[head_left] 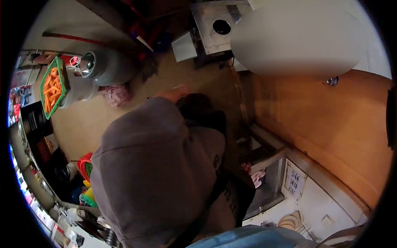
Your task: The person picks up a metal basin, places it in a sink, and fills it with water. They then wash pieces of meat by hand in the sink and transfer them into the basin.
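Neither my left hand nor my right hand shows. A large grey-brown hooded garment (149,165) on a person fills the middle and hides much of what lies beyond it. Past the dark sleeve on its right, a small reddish shape (247,167), perhaps fingers, shows at a sink (275,198). Beside it lies a pale pink thing (258,178) that I cannot make out. Light blue cloth (252,239) crosses the bottom edge.
Orange carrots (52,89) fill a green basket (63,78) at the left, near a grey gas cylinder (109,66). A pinkish bag (117,95) lies on the floor. A metal stand (211,31) is at the top. A paper sign (295,180) hangs by the sink.
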{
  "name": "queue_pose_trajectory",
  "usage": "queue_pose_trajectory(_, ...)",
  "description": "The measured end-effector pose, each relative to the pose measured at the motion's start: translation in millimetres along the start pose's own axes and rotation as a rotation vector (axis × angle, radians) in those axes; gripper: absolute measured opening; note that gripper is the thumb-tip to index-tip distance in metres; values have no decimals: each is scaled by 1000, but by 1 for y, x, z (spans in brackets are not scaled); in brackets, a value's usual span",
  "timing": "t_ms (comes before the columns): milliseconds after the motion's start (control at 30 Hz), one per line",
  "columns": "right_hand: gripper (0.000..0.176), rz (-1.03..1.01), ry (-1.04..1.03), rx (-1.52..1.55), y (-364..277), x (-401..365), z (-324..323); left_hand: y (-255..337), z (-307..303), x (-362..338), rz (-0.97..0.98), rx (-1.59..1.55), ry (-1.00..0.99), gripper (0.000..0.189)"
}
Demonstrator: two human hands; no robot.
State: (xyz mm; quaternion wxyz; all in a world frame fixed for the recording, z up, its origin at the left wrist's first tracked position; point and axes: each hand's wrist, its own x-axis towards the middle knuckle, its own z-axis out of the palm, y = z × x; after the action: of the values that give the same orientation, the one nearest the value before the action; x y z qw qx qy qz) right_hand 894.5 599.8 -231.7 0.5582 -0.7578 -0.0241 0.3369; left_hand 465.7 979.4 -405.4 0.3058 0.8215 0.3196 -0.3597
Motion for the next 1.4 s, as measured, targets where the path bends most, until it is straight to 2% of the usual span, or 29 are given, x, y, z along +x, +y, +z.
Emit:
queue_pose_trajectory(67,26,99,143,35,-6,-1,2,16,6,-25,159,-367,589,35)
queue_pose_trajectory(100,26,-12,-173,28,-14,-8,1,15,12,-35,257,-549,871,36)
queue_pose_trajectory(167,25,-36,-266,32,5,-23,-8,-1,20,-32,273,-471,655,34)
queue_pose_trajectory(233,24,-104,26,-96,15,-78,2,-6,14,-27,289,-399,480,33)
queue_pose_trajectory(267,23,-245,125,-268,-18,-126,43,-9,8,-25,306,-379,421,32)
queue_pose_trajectory(300,22,-300,254,-342,-7,-144,41,-10,-3,-23,325,-357,366,31)
queue_pose_trajectory(333,23,-257,335,-148,6,-161,40,-5,-17,-15,351,-334,313,31)
queue_pose_trajectory(367,27,-24,421,-246,-14,-194,45,2,-34,-7,370,-318,267,30)
queue_pose_trajectory(400,28,-113,465,-373,-1,-211,42,12,-51,1,381,-302,220,29)
queue_pose_trajectory(433,26,37,534,-310,-24,-236,51,22,-67,16,393,-285,179,29)
queue_pose_trajectory(467,25,-101,626,-75,38,-240,46,34,-82,19,382,-279,130,28)
queue_pose_trajectory(500,22,-24,786,-351,47,-258,51,44,-90,25,384,-260,86,27)
queue_pose_trajectory(533,21,-140,771,-369,83,-274,47,62,-95,31,393,-242,52,27)
queue_pose_trajectory(567,20,-32,813,-261,87,-297,32,93,-99,35,404,-234,16,26)
queue_pose_trajectory(600,20,28,845,-241,128,-318,30,115,-102,39,415,-217,-18,26)
queue_pose_trajectory(633,21,6,974,-205,136,-349,40,137,-106,41,410,-208,-50,25)
queue_pose_trajectory(700,22,188,1184,-75,155,-397,48,199,-100,47,435,-172,-125,24)
queue_pose_trajectory(767,23,304,1368,44,155,-445,56,261,-82,48,454,-132,-191,23)
queue_pose_trajectory(900,22,270,1648,91,217,-521,80,362,-10,30,593,-75,-366,22)
queue_pose_trajectory(933,22,442,1636,8,238,-532,88,386,9,31,638,-57,-429,21)
queue_pose_trajectory(1000,23,353,1765,134,205,-557,105,421,50,24,697,-7,-596,21)
queue_pose_trajectory(1067,23,268,1911,277,225,-566,126,436,98,-9,722,132,-776,20)
queue_pose_trajectory(1100,23,399,1906,305,200,-578,135,451,100,-80,838,371,-820,20)
queue_pose_trajectory(1133,24,404,1962,342,199,-582,148,458,125,-93,746,505,-898,21)
queue_pose_trajectory(1200,25,461,2037,409,210,-583,177,437,193,-48,987,601,-971,22)
queue_pose_trajectory(1267,26,598,2060,538,230,-579,215,442,212,-58,1415,965,-1048,23)
queue_pose_trajectory(1333,27,770,2048,717,240,-572,267,435,248,-26,1323,956,-1241,23)
queue_pose_trajectory(1367,28,856,2027,808,234,-568,292,440,246,-32,1352,1034,-1261,23)
queue_pose_trajectory(1400,27,876,2090,950,229,-558,318,446,246,-49,1377,1106,-1284,22)
